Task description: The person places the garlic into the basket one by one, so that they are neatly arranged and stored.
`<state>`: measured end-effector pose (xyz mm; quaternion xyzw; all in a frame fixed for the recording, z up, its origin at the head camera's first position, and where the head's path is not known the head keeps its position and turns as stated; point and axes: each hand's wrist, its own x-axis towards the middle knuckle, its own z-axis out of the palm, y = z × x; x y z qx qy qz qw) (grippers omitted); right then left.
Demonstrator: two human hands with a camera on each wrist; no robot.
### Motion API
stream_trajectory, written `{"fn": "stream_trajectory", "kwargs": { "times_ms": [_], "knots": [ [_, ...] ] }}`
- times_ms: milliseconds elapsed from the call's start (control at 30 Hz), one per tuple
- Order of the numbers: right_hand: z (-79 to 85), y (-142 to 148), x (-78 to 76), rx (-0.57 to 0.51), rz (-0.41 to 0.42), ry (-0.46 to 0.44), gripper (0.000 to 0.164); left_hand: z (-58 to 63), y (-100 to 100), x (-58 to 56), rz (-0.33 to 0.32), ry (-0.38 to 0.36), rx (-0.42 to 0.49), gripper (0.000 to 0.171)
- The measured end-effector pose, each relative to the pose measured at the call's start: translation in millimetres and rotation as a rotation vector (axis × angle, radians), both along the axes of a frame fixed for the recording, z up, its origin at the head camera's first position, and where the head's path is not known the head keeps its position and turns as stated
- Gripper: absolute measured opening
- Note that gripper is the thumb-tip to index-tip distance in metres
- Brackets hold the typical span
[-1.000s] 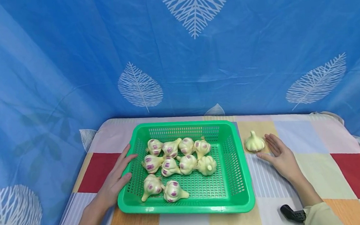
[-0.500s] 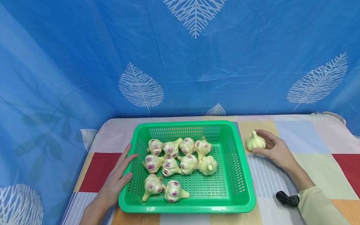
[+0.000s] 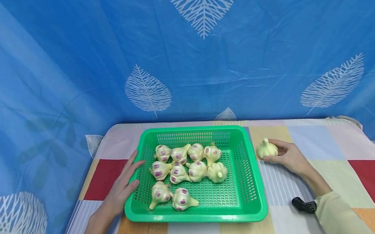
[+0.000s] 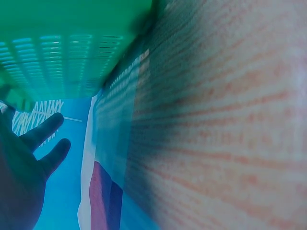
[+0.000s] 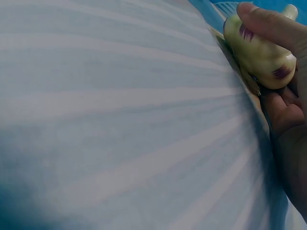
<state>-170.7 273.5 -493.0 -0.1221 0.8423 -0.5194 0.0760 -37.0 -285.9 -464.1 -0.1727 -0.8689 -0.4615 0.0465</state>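
My right hand (image 3: 291, 157) holds a garlic bulb (image 3: 266, 149) on the cloth right of the basket, thumb on the near side and fingers behind. In the right wrist view the thumb lies across this garlic bulb (image 5: 259, 52), which shows purple streaks and a pale stem. My left hand (image 3: 118, 191) rests at the left rim of a green plastic basket (image 3: 196, 220), fingers extended and spread. Inside the basket, several garlic bulbs (image 3: 178, 173) with purple streaks lie in rows toward the left. The left wrist view shows the left hand (image 4: 24, 167) beside the basket's slotted wall (image 4: 62, 52).
A patchwork-patterned cloth (image 3: 333, 178) covers the table. Behind it and to the left hangs a blue curtain (image 3: 236, 64) with white leaf prints. The basket's right part shows bare perforated floor (image 3: 222, 195).
My right hand has moved left onto the garlic bulb, and its fingers and thumb have closed round it. The left hand and the basket have stayed in place.
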Motion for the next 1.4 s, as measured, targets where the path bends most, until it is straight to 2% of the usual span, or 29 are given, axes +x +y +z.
{"fn": "stream_trajectory", "kwargs": {
  "times_ms": [300,433,567,767,933,1133,1400],
  "knots": [
    [8.7,2.3,3.0,-0.023,0.042,-0.03,0.073,-1.5,-0.4,0.7,0.005,-0.003,0.001,0.06],
    [23.0,4.0,5.4,-0.068,0.062,-0.037,0.068,-1.1,-0.6,0.3,0.003,0.002,0.002,0.06],
    [42.0,6.1,6.5,-0.108,0.116,-0.035,0.062,0.1,0.0,1.0,0.006,0.004,-0.007,0.061],
    [73.3,-0.3,9.3,-0.127,0.241,-0.006,0.057,0.2,0.1,1.2,0.003,0.015,-0.012,0.061],
    [96.8,-18.3,15.7,-0.199,0.36,-0.014,0.055,-1.2,-1.1,1.1,0.003,0.02,-0.02,0.06],
    [117.7,-46.8,20.7,-0.355,0.534,-0.09,0.057,-0.8,-0.5,1.4,0.006,0.024,-0.016,0.06],
    [132.5,-83.9,32.0,-0.46,0.712,-0.204,0.057,0.9,-0.5,-0.3,-0.003,0.017,-0.019,0.061]
  ]
}}
